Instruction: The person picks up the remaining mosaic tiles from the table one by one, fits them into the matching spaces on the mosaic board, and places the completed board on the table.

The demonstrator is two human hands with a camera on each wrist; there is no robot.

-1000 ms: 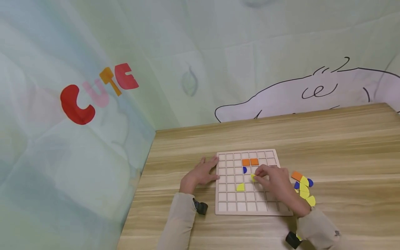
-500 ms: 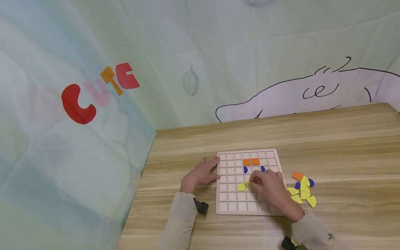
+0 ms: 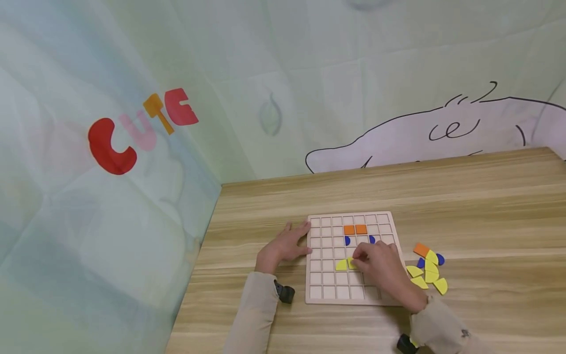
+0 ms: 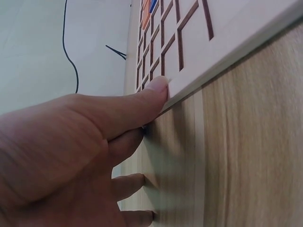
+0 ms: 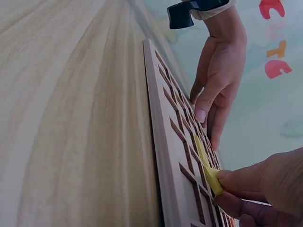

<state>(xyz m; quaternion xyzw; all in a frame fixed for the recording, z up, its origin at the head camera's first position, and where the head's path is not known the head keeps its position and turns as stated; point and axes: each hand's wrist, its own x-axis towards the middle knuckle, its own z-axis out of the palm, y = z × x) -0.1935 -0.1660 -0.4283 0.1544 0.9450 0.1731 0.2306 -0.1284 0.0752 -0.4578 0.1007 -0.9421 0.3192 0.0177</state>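
Observation:
A pale wooden grid board (image 3: 316, 279) lies flat on the table. My left hand (image 3: 283, 249) is at its left edge, with thumb and fingertips touching the rim; in the left wrist view the thumb (image 4: 137, 106) lies along that edge. My right hand (image 3: 383, 268) pinches a yellow quarter-circle tile (image 5: 213, 178) between thumb and finger, low over the grid. This tile is just right of another yellow quarter-circle tile (image 3: 341, 265) in a cell. Two orange square tiles (image 3: 349, 229) and two blue half-circle tiles (image 3: 347, 241) sit in cells farther up. Fingers partly cover the pinched tile.
Right of the board lies a loose pile with several yellow tiles (image 3: 431, 271), an orange tile (image 3: 421, 249) and blue tiles (image 3: 439, 259). Both wrists wear black devices (image 3: 285, 294). A printed cloth wall (image 3: 265, 73) stands behind and left of the table.
My right hand has moved left and toward me with the yellow tile, then lowered it beside the other yellow one. The right-hand blue tile came into view. My left hand stays put.

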